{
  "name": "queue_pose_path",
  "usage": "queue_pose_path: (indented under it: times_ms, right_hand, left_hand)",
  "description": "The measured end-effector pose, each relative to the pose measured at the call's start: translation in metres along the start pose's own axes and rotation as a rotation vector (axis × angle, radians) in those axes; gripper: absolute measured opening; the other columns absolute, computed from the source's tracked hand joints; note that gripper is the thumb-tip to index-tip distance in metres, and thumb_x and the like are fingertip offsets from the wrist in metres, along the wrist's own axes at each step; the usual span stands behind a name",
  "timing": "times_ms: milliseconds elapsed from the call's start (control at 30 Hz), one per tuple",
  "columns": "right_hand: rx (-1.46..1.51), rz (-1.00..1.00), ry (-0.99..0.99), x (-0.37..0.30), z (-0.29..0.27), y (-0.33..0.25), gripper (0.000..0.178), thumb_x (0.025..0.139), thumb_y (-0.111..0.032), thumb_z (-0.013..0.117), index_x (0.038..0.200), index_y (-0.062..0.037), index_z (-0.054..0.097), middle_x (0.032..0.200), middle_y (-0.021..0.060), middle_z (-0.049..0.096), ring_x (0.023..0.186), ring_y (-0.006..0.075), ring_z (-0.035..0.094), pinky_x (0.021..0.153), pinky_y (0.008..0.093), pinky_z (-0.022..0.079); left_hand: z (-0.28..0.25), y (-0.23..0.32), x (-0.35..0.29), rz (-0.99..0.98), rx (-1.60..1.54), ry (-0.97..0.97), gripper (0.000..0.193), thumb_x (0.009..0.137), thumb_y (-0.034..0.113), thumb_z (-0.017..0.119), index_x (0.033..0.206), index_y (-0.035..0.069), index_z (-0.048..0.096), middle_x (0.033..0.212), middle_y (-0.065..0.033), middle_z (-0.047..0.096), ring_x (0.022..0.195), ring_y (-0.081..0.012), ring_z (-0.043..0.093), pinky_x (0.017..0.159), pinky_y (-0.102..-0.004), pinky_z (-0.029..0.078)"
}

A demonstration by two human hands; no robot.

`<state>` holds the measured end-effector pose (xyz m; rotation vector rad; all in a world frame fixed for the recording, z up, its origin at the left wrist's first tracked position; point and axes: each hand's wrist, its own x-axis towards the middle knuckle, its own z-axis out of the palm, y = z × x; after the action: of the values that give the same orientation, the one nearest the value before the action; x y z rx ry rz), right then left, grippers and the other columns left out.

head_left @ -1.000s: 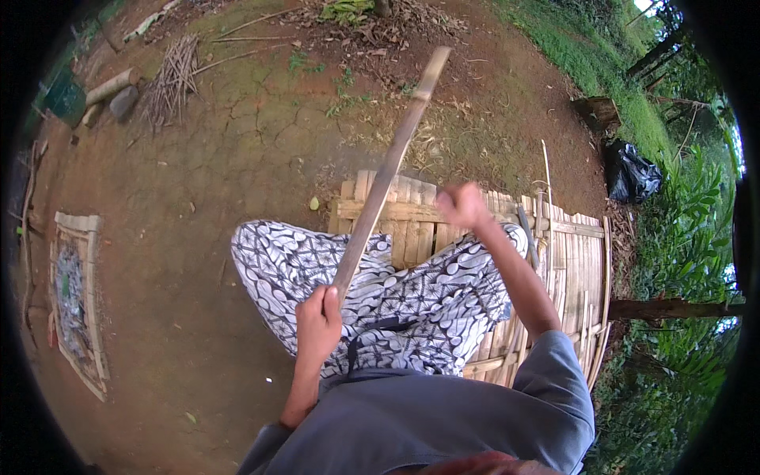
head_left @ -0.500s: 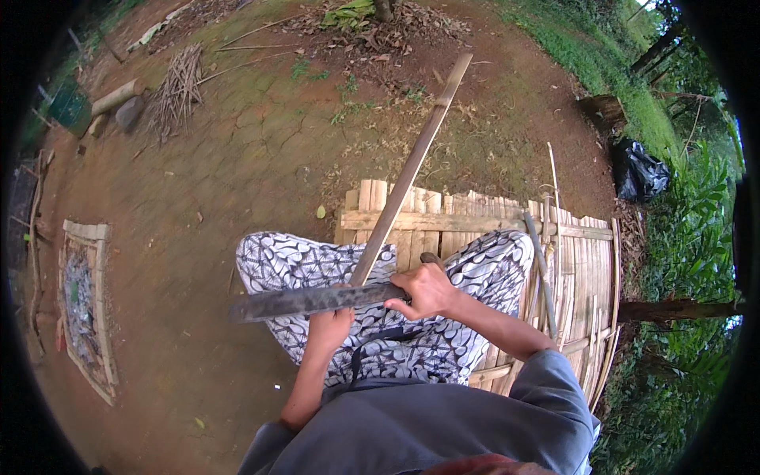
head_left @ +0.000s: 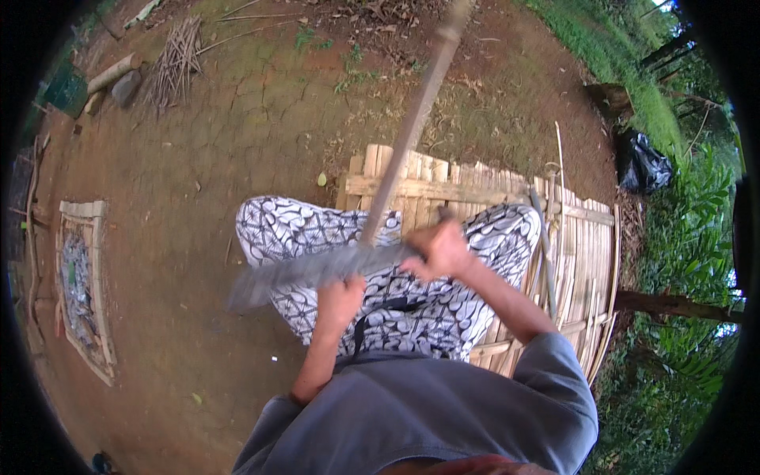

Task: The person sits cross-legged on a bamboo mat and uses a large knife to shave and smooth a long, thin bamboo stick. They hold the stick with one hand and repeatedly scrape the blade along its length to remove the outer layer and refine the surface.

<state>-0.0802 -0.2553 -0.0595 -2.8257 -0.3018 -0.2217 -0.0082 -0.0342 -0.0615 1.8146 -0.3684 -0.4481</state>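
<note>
My right hand (head_left: 442, 252) is wrapped round the handle of a machete (head_left: 317, 271), its dark wide blade reaching left across my lap, smeared by motion. From behind the blade a long bamboo strip (head_left: 413, 119) slants away, up and to the right. My left hand (head_left: 340, 299) is closed just on the near side of the blade, in line with the strip's lower end. The blade covers that end and part of the fingers. Blade and strip cross above my patterned trousers (head_left: 293, 226); whether they touch, I cannot tell.
I sit on a slatted bamboo platform (head_left: 582, 261), with a grey stick (head_left: 545, 249) lying by my right knee. A framed pit of ash-grey bits (head_left: 77, 277) lies at left. Farther off are a twig pile (head_left: 176, 67), a tree stump (head_left: 609, 101) and a black plastic bag (head_left: 645, 165).
The whole view has shifted, so the ground sits higher in it. The machete's blade now tilts more, its tip lower at left. The bamboo strip looks narrower and blurred.
</note>
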Motion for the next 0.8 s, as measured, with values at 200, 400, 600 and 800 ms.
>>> queue_pose_path:
  times_ms: [200,400,600,800]
  right_hand:
    - [0.138,0.298,-0.097,-0.01,0.001,0.009,0.05,0.084,-0.054,0.053,0.071,-0.0057,0.06,0.046,0.0116,0.053,0.041,0.029,0.055,0.047,0.0388,0.047]
    - [-0.111,0.049,-0.069,0.015,-0.019,-0.019,0.056,0.087,-0.059,0.045,0.071,-0.0084,0.063,0.052,0.0091,0.058,0.041,0.0261,0.055,0.068,0.0399,0.051]
    - [0.225,0.74,0.021,0.028,-0.026,0.047,0.05,0.093,-0.047,0.046,0.079,-0.0029,0.066,0.045,0.008,0.052,0.038,0.0191,0.049,0.042,0.0333,0.046]
    - [-0.098,-0.077,0.063,0.026,-0.019,-0.021,0.055,0.088,-0.06,0.045,0.066,-0.0128,0.06,0.047,0.0042,0.051,0.037,0.0192,0.049,0.042,0.038,0.045]
  left_hand:
    - [-0.01,0.027,0.012,-0.106,-0.163,0.076,0.029,0.099,0.018,0.045,0.082,-0.003,0.057,0.055,-0.0045,0.049,0.045,-0.0079,0.048,0.043,-0.0265,0.037]
    - [0.007,-0.004,-0.004,0.169,0.133,0.085,0.024,0.095,0.016,0.049,0.085,-0.003,0.058,0.06,-0.0118,0.056,0.046,-0.0253,0.052,0.049,-0.0366,0.044]
    - [-0.003,0.013,-0.012,-0.129,-0.105,0.067,0.03,0.097,0.02,0.048,0.078,-0.001,0.058,0.051,-0.0081,0.053,0.042,-0.0123,0.05,0.042,-0.03,0.038]
    - [0.008,-0.021,0.0,0.278,0.117,0.098,0.024,0.095,0.014,0.049,0.08,-0.002,0.057,0.053,-0.004,0.048,0.045,-0.0109,0.049,0.043,-0.0285,0.037]
